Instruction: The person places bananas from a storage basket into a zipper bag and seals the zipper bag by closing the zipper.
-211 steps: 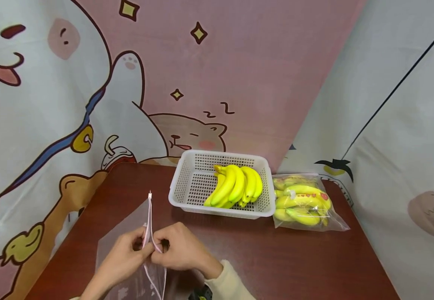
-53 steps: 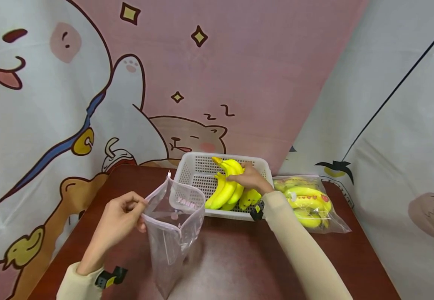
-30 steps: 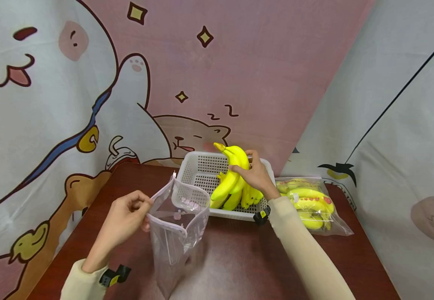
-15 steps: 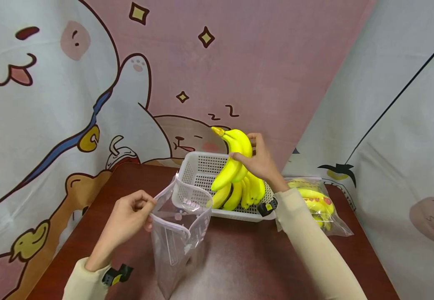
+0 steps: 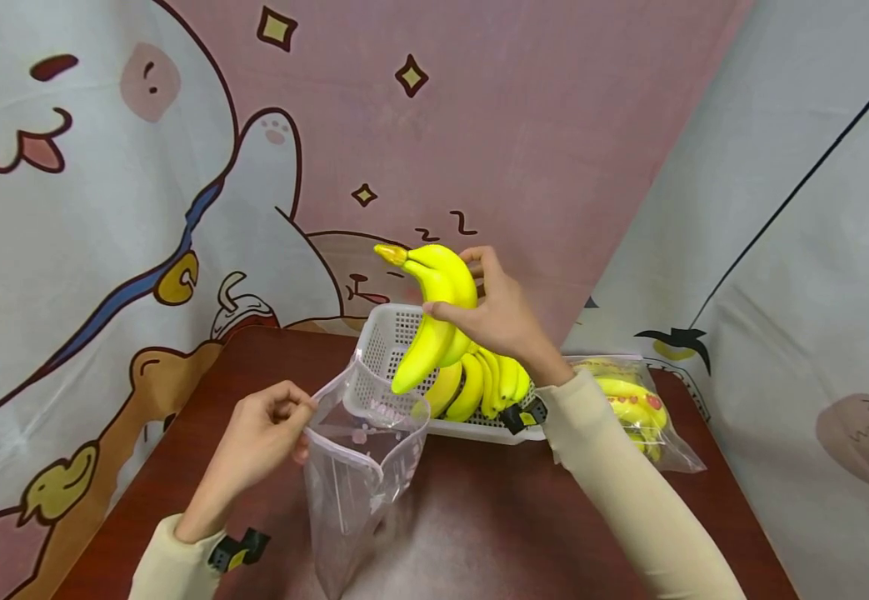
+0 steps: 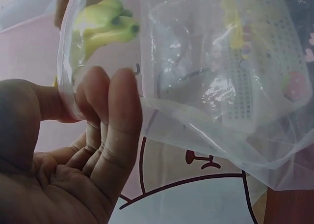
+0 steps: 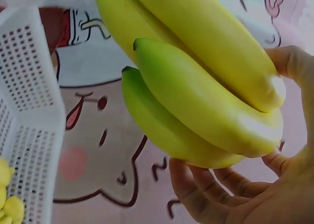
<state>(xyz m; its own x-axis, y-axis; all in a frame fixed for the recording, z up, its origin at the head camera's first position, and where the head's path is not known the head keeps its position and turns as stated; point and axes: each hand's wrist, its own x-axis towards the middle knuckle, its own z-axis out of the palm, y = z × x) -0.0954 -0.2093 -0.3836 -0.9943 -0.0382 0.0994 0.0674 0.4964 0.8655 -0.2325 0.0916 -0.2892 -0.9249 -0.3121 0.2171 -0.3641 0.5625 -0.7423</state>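
A bunch of bananas (image 5: 437, 292) hangs in the air above the basket's left part, its stem pointing up and left. My right hand (image 5: 505, 308) grips it from the right, thumb in front and fingers behind; the right wrist view shows several fruits of the bunch (image 7: 196, 81). My left hand (image 5: 265, 429) pinches the rim of a clear zip bag (image 5: 352, 492) between thumb and fingers. The bag's mouth gapes upward, just below and left of the held bunch. In the left wrist view the pinched rim of the bag (image 6: 68, 52) shows beside the fingertips.
A white plastic basket (image 5: 385, 333) stands at the back of the brown table (image 5: 494, 517), with more bananas (image 5: 479, 387) inside. Right of it lies a filled clear bag of bananas (image 5: 632, 408), partly behind my right sleeve. A printed cloth (image 5: 524, 125) hangs behind the table.
Earlier both hands worked at the flat bag's zip edge. Since then the bag has been opened and held up by my left hand; my right hand has lifted a bunch from the basket and moved it left.
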